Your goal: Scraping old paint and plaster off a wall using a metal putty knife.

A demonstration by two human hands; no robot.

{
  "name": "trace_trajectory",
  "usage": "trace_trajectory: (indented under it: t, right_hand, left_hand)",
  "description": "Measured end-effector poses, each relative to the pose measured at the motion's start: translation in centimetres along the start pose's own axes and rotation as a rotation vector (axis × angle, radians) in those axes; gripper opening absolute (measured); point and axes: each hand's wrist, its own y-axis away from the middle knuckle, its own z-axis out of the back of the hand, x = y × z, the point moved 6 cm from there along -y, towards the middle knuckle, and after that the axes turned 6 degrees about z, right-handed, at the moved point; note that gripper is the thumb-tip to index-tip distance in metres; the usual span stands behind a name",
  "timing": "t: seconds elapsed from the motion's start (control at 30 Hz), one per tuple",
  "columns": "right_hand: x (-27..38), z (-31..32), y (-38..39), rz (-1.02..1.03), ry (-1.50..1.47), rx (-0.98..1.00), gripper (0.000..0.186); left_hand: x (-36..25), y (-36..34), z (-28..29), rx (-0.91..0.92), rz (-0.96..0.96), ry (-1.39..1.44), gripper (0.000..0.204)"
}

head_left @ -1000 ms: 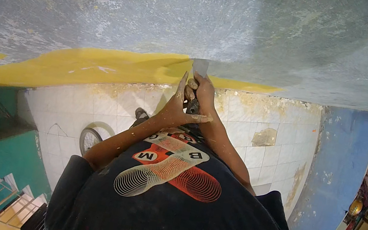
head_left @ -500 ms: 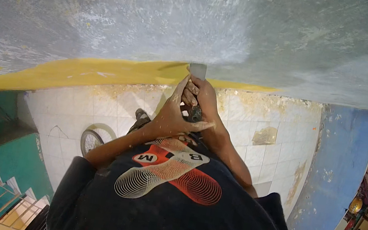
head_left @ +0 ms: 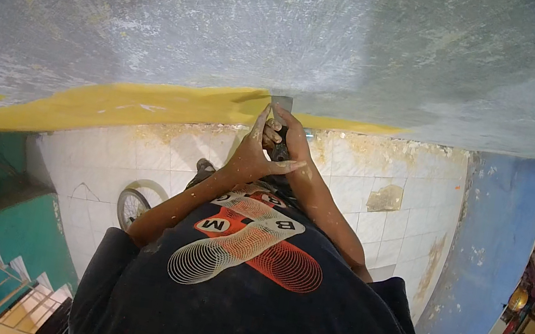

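Both hands clasp one scraper [head_left: 280, 108] — left hand [head_left: 252, 153] and right hand [head_left: 291, 144] closed on its handle, arms stretched out — blade touching the yellow band [head_left: 114, 101] under the grey wall [head_left: 292, 28].

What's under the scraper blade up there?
The scraper blade presses on the yellow band at the edge of the grey scraped surface. Both hands, left and right, cover its handle.
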Motion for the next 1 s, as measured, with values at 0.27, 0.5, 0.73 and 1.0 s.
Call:
trace_trajectory:
  t: [0.27,0.5,0.73,1.0]
  right_hand:
    - [-0.3,3.0,1.0,0.036,-0.156,-0.062,0.022]
    - [0.2,4.7,1.3,0.101,-0.038,-0.091,0.016]
    - [-0.6,4.3,-1.5,-0.026,-0.281,0.060,0.016]
    - [-1.0,3.0,-1.5,0.028,-0.123,-0.019,0.026]
  left_hand:
    - [3.1,-0.4,-1.0,-0.145,0.212,0.234,0.110]
    - [5.6,0.6,-3.6,-0.133,0.357,0.456,0.103]
    - [4.2,0.7,-3.7,-0.088,0.156,0.509,0.089]
    - [4.6,-0.3,-2.9,-0.029,0.193,0.694,0.092]
